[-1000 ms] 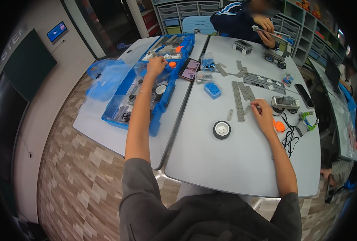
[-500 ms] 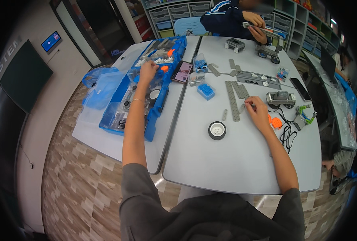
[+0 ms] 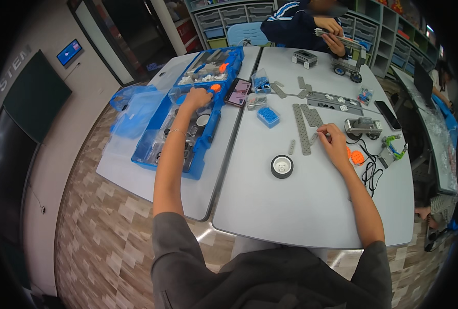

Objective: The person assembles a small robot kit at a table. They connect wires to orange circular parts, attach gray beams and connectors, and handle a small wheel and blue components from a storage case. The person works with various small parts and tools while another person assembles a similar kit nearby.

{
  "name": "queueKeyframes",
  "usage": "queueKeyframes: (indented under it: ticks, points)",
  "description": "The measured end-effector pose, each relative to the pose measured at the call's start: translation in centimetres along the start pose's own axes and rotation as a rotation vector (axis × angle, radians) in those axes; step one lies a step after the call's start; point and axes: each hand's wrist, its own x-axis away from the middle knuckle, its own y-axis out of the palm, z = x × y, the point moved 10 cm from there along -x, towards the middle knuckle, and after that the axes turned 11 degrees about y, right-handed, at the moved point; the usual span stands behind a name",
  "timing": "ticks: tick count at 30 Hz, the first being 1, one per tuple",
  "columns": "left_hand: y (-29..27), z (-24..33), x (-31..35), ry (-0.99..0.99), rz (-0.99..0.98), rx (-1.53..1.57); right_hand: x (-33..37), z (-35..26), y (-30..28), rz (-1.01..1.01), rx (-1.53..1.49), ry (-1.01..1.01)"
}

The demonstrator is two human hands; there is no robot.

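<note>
My left hand (image 3: pixel 198 99) reaches into the blue parts case (image 3: pixel 200 164), over a small compartment just nearer than the white pieces (image 3: pixel 204 78). Its fingers are curled; whatever they hold is hidden. On the right-hand table my right hand (image 3: pixel 334 143) pinches a short grey beam (image 3: pixel 314 138), whose end shows by the fingertips. Close to it lie a long grey perforated plate (image 3: pixel 302 130) and a shorter grey plate (image 3: pixel 312 115). A small grey link (image 3: pixel 291 147) and a white-hubbed wheel (image 3: pixel 282 166) rest nearer to me.
Clear boxes of blue pins (image 3: pixel 268 117) and a phone (image 3: pixel 237 92) sit between case and plates. To the right are a motor assembly (image 3: pixel 363 126), orange gears (image 3: pixel 356 157), black cables (image 3: pixel 372 177) and another phone (image 3: pixel 388 114). Across the table a person (image 3: pixel 301 31) handles grey parts.
My left hand has drawn back toward me from the white pieces to a nearer compartment. My right hand stays at the short beam. The view has shifted slightly.
</note>
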Motion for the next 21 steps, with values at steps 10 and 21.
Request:
queueKeyframes:
  ticks: [10,21]
  points:
    - [-1.3,1.7,0.3,0.097,0.110,-0.103,0.0,0.3,0.1,0.002,-0.009,-0.007]
    - [-1.3,1.3,0.8,0.082,0.087,-0.026,0.0,0.0,0.0,-0.006,-0.001,0.005]
